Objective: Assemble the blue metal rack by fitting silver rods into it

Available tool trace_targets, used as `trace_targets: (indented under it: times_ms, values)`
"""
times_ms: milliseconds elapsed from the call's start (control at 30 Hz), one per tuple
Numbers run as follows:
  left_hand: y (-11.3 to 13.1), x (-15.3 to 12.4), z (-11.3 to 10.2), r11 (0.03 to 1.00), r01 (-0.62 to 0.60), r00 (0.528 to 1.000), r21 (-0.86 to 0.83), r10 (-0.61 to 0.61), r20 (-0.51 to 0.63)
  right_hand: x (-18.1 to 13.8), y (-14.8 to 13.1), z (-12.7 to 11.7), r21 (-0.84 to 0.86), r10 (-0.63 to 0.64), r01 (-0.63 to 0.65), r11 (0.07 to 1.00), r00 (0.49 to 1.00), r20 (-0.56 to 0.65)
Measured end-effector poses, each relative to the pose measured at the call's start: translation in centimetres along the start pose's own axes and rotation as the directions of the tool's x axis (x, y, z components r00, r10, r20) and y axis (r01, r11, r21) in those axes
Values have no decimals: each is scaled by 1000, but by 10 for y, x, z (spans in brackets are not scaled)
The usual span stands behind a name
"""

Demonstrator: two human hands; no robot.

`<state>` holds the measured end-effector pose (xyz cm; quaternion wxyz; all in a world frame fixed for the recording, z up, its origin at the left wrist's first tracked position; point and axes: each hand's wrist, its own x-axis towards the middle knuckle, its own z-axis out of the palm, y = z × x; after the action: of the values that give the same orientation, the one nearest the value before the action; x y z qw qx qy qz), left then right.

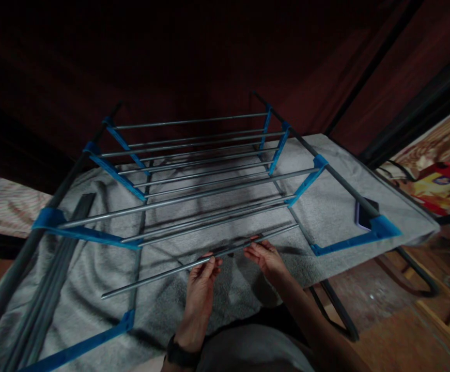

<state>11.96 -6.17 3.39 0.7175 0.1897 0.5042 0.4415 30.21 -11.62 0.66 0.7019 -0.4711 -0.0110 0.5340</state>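
Across the near opening of a blue-and-grey rack, a thin metal rod [178,269] lay held aslant in two bare hands, its left end free and lower in my view. From my remote post I judged it light, probably hollow, stiff along its length and slick enough to roll under the fingers; it seemed unlikely to break, though a long overhang could swing. The left hand [204,274] pinched it just left of the middle, thumb on top, while the right hand [264,257] closed fingertips on it farther along. I thought that spacing sound for balance, with a wider hold giving firmer command of the tips. Whether the right end touched the dark rail behind it, I could not tell.

Around it stood the rack's blue brackets, the nearest right one [344,243] well clear of the hands, with parallel rods [194,196] spanning the frame beyond. A bundle of grey tubes [54,279] rested at left on the grey cloth [163,320]; a phone [361,216] lay at right. Behind everything hung a dark red curtain [189,51].
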Motion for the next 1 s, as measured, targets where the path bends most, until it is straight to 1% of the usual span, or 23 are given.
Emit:
trace_targets:
  times_ms: [233,433,667,833,1000]
  values:
    - [-2,0,-1,1000,-8,1000,0,8,4,-2,4,6,-5,-1,1,1000,1000,-14]
    - [4,-3,-4,1000,-9,1000,-6,9,7,0,1,0,19,-3,4,1000,1000,-30]
    - [21,3,-22,998,-48,997,-33,46,-57,7,-7,-13,35,-42,45,998,995,-89]
    - [35,8,-36,995,-72,990,-63,64,-128,9,-12,-21,25,-56,59,998,993,-100]
    - [48,13,-44,986,-108,981,-130,84,-176,11,-15,-25,-4,-63,63,998,991,-118]
